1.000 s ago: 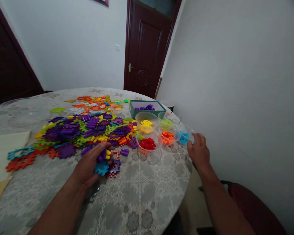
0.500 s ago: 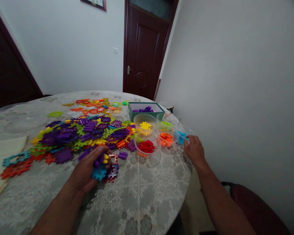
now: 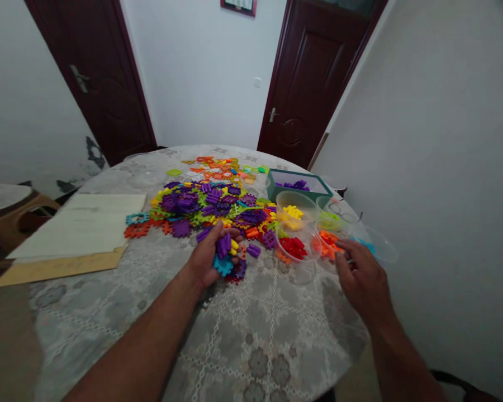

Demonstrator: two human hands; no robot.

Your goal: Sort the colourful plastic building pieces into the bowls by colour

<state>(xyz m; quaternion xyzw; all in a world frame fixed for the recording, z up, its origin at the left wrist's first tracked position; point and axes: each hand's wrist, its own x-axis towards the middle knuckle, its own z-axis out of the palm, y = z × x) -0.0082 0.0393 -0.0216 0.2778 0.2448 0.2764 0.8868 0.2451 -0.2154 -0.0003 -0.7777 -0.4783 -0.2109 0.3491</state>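
My left hand (image 3: 207, 258) rests on the round table (image 3: 251, 335), fingers curled round a handful of purple, yellow and blue plastic pieces (image 3: 225, 248). Just beyond it lies a big heap of purple, green, orange and yellow interlocking pieces (image 3: 209, 204). My right hand (image 3: 362, 278) hovers near the table's right edge, in front of the clear bowl of orange pieces (image 3: 327, 244); its fingers are curled and I cannot see anything in them. Clear bowls of red pieces (image 3: 295, 245), yellow pieces (image 3: 293, 211) and blue pieces (image 3: 375, 247) stand close by.
A teal box (image 3: 298, 185) with purple pieces stands behind the bowls. White paper on brown card (image 3: 75, 234) lies at the left. A wall runs close along the right, two dark doors (image 3: 305, 78) stand behind, and a wooden stool (image 3: 8, 209) is at far left.
The camera view swung left and down. My right hand drew back from the blue bowl toward me, now in front of the orange bowl. My left hand kept its handful.
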